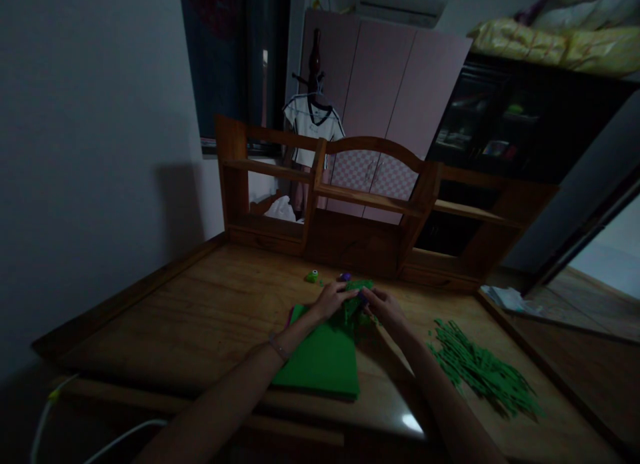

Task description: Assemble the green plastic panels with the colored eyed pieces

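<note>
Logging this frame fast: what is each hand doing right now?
Left hand: closed on green paper.
Right hand: closed on the same paper; a dark tool may be in it, cannot tell.

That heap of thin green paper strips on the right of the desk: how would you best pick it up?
Pinch the heap of thin green paper strips across its middle, coming from above. The strips lie flat and roughly parallel on the wooden desk, so a grip across them would likely gather the most.
</note>
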Tool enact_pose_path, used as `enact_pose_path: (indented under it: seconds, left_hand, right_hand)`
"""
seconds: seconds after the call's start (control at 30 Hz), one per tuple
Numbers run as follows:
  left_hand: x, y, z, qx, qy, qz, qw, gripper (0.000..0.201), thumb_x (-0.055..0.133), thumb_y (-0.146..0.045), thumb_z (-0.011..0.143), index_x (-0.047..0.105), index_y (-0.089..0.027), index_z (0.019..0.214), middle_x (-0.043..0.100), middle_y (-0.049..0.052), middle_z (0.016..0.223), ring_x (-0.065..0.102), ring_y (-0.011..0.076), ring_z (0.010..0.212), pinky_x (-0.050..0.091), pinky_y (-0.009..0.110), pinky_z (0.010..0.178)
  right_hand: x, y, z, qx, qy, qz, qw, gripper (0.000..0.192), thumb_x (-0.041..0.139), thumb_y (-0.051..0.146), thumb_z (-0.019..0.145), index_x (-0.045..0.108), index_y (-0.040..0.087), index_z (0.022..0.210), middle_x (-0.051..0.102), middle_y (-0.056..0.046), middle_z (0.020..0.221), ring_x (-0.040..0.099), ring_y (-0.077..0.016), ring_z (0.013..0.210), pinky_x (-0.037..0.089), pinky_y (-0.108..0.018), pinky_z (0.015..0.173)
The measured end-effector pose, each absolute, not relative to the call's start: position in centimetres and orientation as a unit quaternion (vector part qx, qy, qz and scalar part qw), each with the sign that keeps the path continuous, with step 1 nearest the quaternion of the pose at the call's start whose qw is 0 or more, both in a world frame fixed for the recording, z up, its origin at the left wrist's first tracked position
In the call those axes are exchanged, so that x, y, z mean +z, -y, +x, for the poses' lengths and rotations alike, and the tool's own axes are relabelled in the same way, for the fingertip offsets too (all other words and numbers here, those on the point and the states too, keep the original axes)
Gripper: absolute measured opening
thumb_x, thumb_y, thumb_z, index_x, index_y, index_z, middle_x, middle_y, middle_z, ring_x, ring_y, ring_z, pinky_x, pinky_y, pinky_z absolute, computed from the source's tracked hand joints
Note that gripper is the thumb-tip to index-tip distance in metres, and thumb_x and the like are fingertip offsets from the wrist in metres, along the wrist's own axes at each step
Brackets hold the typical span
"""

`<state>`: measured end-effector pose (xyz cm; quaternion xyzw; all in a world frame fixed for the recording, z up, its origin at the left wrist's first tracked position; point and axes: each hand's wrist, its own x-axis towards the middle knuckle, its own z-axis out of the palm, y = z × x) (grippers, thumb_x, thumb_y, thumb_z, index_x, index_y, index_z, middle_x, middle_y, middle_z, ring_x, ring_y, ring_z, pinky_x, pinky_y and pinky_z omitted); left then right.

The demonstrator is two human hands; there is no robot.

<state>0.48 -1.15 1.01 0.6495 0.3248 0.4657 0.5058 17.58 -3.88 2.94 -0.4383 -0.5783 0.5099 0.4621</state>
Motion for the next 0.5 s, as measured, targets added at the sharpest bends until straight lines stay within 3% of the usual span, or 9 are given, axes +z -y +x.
enact_pose_path:
  seconds: [0.23,0.5]
  left_hand:
    - [1.05,0.98,0.41,0.470,-0.354,0.667,0.458,0.041,0.057,-0.049,0.073,0.070,-0.011,0.085,0.064,0.004,0.072,0.056,0.0191,0.073,0.043,0.028,0.066]
    - [1.71,1.60,0.40,0.464,-0.357,0.669,0.458,0.038,0.058,-0.048,0.072,0.069,-0.013,0.079,0.062,0.003,0.069,0.053,0.0179,0.071,0.041,0.027,0.063]
  right_hand:
    - [2.69,3.80,17.54,0.516,0.591,-0.405,0.469,0.037,0.063,0.051,0.076,0.062,0.014,0.079,0.053,0.001,0.061,0.044,-0.0087,0.050,0.033,-0.019,0.047]
    - [3.07,4.25,17.07,0.502,0.584,-0.417,0.483,0.043,0.065,0.057,0.069,0.063,0.016,0.083,0.059,-0.003,0.071,0.053,-0.0131,0.058,0.040,-0.022,0.050]
